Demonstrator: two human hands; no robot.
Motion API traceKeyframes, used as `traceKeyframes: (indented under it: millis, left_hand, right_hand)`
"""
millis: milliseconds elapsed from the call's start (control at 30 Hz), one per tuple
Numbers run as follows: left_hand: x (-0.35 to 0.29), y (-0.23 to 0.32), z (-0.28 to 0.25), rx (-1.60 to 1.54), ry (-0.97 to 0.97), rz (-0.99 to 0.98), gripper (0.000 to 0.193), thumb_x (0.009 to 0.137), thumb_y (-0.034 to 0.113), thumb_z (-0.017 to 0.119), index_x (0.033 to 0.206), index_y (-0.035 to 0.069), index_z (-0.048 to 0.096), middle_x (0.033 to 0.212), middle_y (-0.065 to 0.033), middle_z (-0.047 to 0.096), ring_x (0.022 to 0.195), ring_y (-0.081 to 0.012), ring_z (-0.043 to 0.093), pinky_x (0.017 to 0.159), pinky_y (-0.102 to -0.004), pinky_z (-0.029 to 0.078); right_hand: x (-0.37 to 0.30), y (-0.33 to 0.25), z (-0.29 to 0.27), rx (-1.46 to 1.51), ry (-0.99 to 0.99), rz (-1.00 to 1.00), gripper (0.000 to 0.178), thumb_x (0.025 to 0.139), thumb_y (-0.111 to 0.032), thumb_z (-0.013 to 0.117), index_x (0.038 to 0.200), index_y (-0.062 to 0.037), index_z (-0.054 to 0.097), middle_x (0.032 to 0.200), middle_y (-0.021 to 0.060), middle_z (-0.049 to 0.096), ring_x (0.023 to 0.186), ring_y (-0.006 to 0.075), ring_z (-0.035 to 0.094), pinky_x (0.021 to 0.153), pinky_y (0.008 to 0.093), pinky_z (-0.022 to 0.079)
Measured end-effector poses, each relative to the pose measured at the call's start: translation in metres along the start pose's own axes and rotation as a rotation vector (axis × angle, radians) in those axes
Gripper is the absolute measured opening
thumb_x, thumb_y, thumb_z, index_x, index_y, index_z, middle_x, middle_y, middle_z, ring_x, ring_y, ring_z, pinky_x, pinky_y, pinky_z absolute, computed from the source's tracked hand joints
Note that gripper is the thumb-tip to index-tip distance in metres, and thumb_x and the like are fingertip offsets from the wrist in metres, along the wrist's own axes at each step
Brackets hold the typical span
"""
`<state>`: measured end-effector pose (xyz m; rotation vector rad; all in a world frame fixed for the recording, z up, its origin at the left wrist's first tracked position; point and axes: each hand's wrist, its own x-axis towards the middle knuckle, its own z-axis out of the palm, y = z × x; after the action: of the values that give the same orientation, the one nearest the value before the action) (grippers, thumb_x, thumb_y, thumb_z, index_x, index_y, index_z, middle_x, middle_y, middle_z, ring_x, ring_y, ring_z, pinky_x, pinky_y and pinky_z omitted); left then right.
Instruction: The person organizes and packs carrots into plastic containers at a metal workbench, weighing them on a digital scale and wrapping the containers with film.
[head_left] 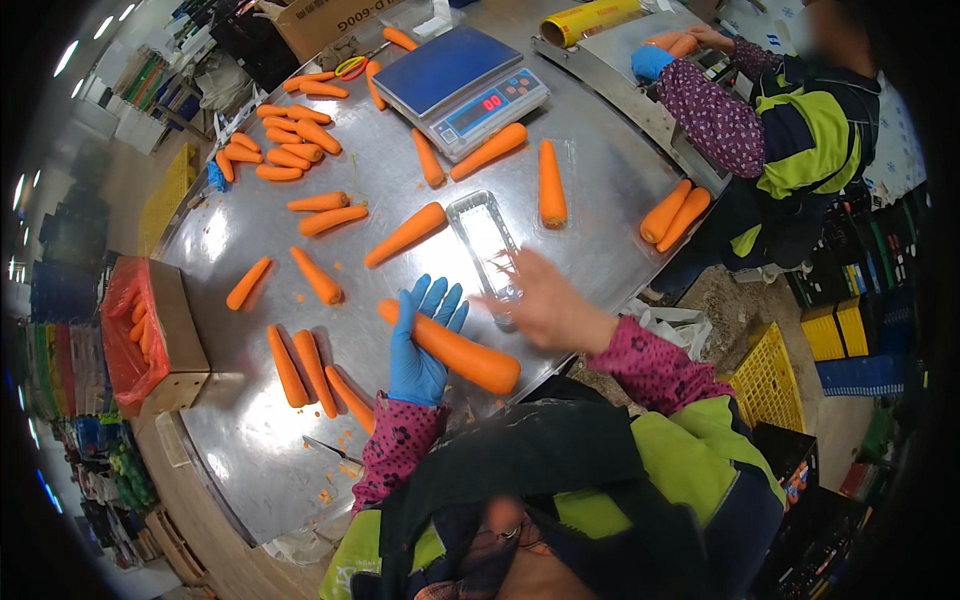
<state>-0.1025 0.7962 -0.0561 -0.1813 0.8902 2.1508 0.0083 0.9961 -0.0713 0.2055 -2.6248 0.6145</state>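
My left hand (418,350), in a blue glove, holds a large carrot (462,352); the thumb crosses over it and the fingers lie behind. The carrot's thick end points right, toward my body. My bare right hand (545,305) is blurred by motion, with its fingers apart and nothing seen in them. It is over the near end of a clear plastic tray (482,228) on the metal table. Beyond my left hand a single carrot (405,235) lies beside the tray. Another carrot (552,185) lies in a second clear tray (570,160) farther right.
A weighing scale (460,85) stands at the far side. Many loose carrots (290,135) cover the table's left part. A knife (330,450) lies near the front edge. A red-lined box (185,330) with carrots stands left. A co-worker (780,130) handles carrots at the right.
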Motion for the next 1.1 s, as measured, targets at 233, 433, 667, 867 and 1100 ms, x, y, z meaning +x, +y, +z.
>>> traceKeyframes:
  millis: [233, 433, 667, 867, 1100]
  left_hand:
    - [0.016, -0.031, 0.006, -0.428, -0.373, -0.367, 0.059, 0.104, 0.048, 0.046, 0.146, 0.007, 0.038, 0.14, -0.0143, 0.05, 0.131, -0.0268, 0.05, 0.109, -0.0414, 0.045]
    - [0.026, -0.082, -0.027, 0.082, -0.597, -0.146, 0.059, 0.106, 0.045, 0.039, 0.149, 0.005, 0.037, 0.147, -0.0152, 0.046, 0.133, -0.0265, 0.049, 0.112, -0.0405, 0.042]
    - [0.007, -0.03, 0.001, 0.289, -0.288, -0.367, 0.061, 0.107, 0.041, 0.038, 0.146, -0.005, 0.04, 0.133, -0.022, 0.057, 0.124, -0.0343, 0.057, 0.11, -0.0443, 0.044]
    - [-0.008, -0.021, -0.044, 0.217, -0.056, -0.28, 0.052, 0.106, 0.028, 0.043, 0.146, -0.004, 0.04, 0.131, -0.0212, 0.059, 0.123, -0.0368, 0.058, 0.108, -0.0458, 0.047]
    - [-0.024, -0.02, -0.071, 0.159, 0.061, -0.22, 0.051, 0.104, 0.029, 0.046, 0.146, -0.001, 0.042, 0.13, -0.0177, 0.06, 0.124, -0.0351, 0.057, 0.109, -0.0442, 0.046]
  right_hand:
    - [-0.002, -0.029, -0.021, 0.31, 0.01, -0.227, 0.06, 0.085, -0.022, 0.072, 0.139, -0.0081, 0.049, 0.15, 0.0143, 0.048, 0.141, 0.0319, 0.041, 0.12, 0.0514, 0.021]
    - [0.019, -0.025, -0.036, 0.431, 0.252, -0.126, 0.048, 0.087, -0.024, 0.072, 0.125, -0.0031, 0.052, 0.118, 0.0211, 0.064, 0.106, 0.0353, 0.066, 0.092, 0.0463, 0.053]
    - [0.064, 0.113, -0.036, 0.182, 0.475, 0.805, 0.057, 0.088, -0.03, 0.069, 0.131, 0.001, 0.048, 0.116, 0.0242, 0.063, 0.102, 0.0383, 0.065, 0.087, 0.0443, 0.052]
    - [0.056, 0.216, 0.01, -0.039, 0.236, 1.045, 0.053, 0.09, -0.033, 0.064, 0.129, -0.001, 0.05, 0.124, 0.0243, 0.054, 0.111, 0.0448, 0.058, 0.094, 0.0508, 0.047]
    - [0.051, 0.165, 0.066, -0.415, 0.073, 0.986, 0.078, 0.087, -0.044, 0.067, 0.147, -0.0015, 0.04, 0.156, 0.0256, 0.027, 0.137, 0.0443, 0.033, 0.1, 0.0621, 0.038]
